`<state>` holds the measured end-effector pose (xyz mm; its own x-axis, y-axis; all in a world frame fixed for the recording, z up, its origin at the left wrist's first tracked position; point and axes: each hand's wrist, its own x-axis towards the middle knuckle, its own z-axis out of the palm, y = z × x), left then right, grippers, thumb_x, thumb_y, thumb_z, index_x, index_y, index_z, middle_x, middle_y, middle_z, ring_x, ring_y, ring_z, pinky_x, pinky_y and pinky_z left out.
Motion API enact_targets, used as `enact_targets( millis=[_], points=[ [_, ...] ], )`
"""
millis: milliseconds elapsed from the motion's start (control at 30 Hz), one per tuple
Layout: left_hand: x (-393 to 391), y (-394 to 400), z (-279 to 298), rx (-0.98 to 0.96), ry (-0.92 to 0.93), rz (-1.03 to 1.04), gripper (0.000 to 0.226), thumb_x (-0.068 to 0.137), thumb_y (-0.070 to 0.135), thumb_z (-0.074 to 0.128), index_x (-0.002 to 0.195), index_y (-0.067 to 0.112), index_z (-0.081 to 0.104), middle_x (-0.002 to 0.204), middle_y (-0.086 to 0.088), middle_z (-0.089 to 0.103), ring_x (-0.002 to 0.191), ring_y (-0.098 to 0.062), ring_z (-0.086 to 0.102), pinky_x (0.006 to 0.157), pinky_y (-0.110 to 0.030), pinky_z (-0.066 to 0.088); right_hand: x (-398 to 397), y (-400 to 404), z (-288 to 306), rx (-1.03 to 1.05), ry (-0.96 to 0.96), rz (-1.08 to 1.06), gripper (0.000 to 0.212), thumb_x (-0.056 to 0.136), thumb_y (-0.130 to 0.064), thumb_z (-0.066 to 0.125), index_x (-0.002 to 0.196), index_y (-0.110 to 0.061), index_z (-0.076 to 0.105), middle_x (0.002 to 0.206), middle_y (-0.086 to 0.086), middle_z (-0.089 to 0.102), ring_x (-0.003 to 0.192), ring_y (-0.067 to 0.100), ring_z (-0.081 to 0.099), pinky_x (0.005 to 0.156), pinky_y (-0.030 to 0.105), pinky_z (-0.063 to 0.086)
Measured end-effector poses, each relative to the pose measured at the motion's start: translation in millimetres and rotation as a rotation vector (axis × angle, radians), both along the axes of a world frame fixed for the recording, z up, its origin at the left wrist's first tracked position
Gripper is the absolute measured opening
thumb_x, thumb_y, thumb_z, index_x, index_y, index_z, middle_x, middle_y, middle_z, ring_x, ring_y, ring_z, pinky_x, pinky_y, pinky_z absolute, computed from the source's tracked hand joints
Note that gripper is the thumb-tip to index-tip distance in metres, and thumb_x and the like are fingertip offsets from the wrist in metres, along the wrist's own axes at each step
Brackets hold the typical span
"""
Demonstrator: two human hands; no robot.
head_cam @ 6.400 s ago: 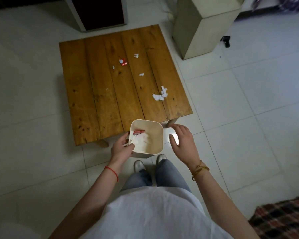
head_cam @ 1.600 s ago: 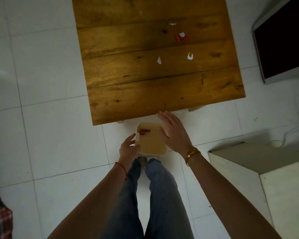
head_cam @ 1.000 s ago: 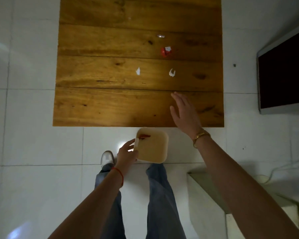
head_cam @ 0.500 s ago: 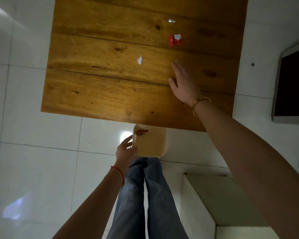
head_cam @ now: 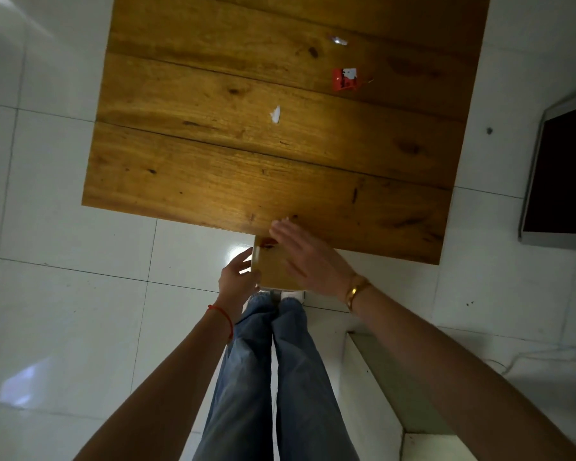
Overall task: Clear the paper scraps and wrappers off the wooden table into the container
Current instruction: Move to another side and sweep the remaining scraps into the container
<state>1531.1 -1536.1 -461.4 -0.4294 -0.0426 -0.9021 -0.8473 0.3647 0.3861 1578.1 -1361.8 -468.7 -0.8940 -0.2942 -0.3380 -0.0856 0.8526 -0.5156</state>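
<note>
Cleanup partly done: left hand (head_cam: pixel 238 280) gripping container (head_cam: pixel 273 271) at table (head_cam: pixel 193 181) near edge, right hand (head_cam: pixel 308 257) spread flat above it, red wrapper (head_cam: pixel 345 79) and two scraps (head_cam: pixel 275 114) remaining far right.

The right hand (head_cam: pixel 308 261) is blurry and covers much of the open top of the container (head_cam: pixel 273 272), so I can only see a bit of something red (head_cam: pixel 267 242) in its far corner and cannot tell what else is inside. The far end of the wooden table (head_cam: pixel 213 181) is cut off by the top edge, and its legs are hidden under the top. The small shiny scrap (head_cam: pixel 338 40) near the far side is too tiny to tell what it is, and the dark screen (head_cam: pixel 566 174) runs off the right edge.
</note>
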Motion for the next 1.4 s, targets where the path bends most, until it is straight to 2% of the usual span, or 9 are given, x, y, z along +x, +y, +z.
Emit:
enact_targets(
  millis=[200,333,533,667,767,933,1167,1300,1400],
  points=[
    [-6.2,-7.2,4.9,-0.015,0.0,-0.006,0.057,0.082,-0.011,0.057,0.131,0.017,0.057,0.112,-0.008,0.063,0.095,-0.03,0.063,0.079,-0.041,0.058,31.2,-14.7,4.3,-0.13,-0.015,0.034,0.053,0.1,-0.022,0.035,0.151,-0.013,0.026,0.158,0.005,0.025,0.143,0.02,0.029,0.113,0.034,0.034],
    [-8.1,-12.0,5.2,0.003,-0.004,0.007,0.059,0.081,-0.013,0.053,0.133,0.015,0.056,0.117,-0.011,0.062,0.099,-0.031,0.061,0.082,-0.043,0.057,2.0,-0.2,5.3,-0.062,0.076,-0.112,0.047,0.1,-0.024,0.036,0.146,-0.015,0.035,0.153,0.005,0.034,0.138,0.022,0.033,0.109,0.037,0.039],
    [-14.7,-13.9,4.6,0.005,0.001,-0.008,0.06,0.08,-0.011,0.054,0.133,0.016,0.055,0.124,-0.014,0.062,0.11,-0.036,0.061,0.093,-0.052,0.054,-109.8,43.3,2.5,0.053,0.127,-0.384,0.047,0.101,-0.026,0.036,0.146,-0.014,0.034,0.153,0.006,0.034,0.143,0.022,0.025,0.118,0.044,0.023],
    [-15.6,-17.0,3.2,0.016,-0.004,-0.011,0.058,0.08,-0.008,0.056,0.131,0.02,0.057,0.122,-0.012,0.065,0.107,-0.033,0.063,0.091,-0.048,0.056,-175.9,54.5,-1.8,0.095,0.117,-0.404,0.051,0.1,-0.029,0.038,0.148,-0.016,0.03,0.157,0.004,0.026,0.146,0.022,0.017,0.12,0.039,0.014],
    [-14.4,-18.5,3.8,0.025,-0.005,-0.016,0.057,0.081,-0.007,0.056,0.133,0.019,0.057,0.124,-0.012,0.064,0.111,-0.035,0.062,0.093,-0.053,0.054,-195.4,50.3,-6.7,0.105,0.068,-0.359,0.051,0.101,-0.029,0.038,0.149,-0.015,0.03,0.158,0.005,0.025,0.147,0.022,0.017,0.12,0.037,0.013],
    [-12.8,-21.0,10.1,0.027,-0.004,-0.033,0.054,0.084,-0.005,0.057,0.135,0.015,0.056,0.128,-0.015,0.062,0.116,-0.038,0.06,0.097,-0.058,0.051,-156.2,28.0,-6.1,0.086,0.068,-0.28,0.051,0.101,-0.025,0.036,0.149,-0.011,0.028,0.158,0.007,0.024,0.147,0.021,0.016,0.121,0.037,0.014],
    [-7.8,-28.2,20.4,0.012,-0.009,-0.045,0.054,0.084,-0.004,0.057,0.135,0.016,0.055,0.129,-0.014,0.062,0.115,-0.036,0.06,0.097,-0.055,0.052,-47.8,-16.4,-0.3,0.077,0.046,-0.085,0.05,0.102,-0.028,0.031,0.149,-0.013,0.027,0.159,0.006,0.023,0.148,0.02,0.014,0.121,0.04,0.018],
    [0.5,-32.2,27.4,0.012,0.002,-0.061,0.053,0.085,-0.002,0.061,0.134,0.015,0.055,0.129,-0.014,0.062,0.114,-0.035,0.06,0.097,-0.052,0.052,6.9,-39.2,1.7,0.083,0.015,0.005,0.049,0.102,-0.03,0.036,0.148,-0.013,0.031,0.155,0.008,0.032,0.145,0.025,0.023,0.119,0.042,0.023],
    [7.8,-34.5,37.3,0.008,0.013,-0.079,0.052,0.084,-0.001,0.062,0.133,0.015,0.057,0.127,-0.013,0.063,0.112,-0.034,0.061,0.096,-0.051,0.053,30.8,-48.6,11.7,0.019,0.01,-0.098,0.047,0.098,-0.027,0.049,0.142,-0.012,0.042,0.143,0.01,0.047,0.135,0.027,0.04,0.113,0.044,0.034]
  ],
)
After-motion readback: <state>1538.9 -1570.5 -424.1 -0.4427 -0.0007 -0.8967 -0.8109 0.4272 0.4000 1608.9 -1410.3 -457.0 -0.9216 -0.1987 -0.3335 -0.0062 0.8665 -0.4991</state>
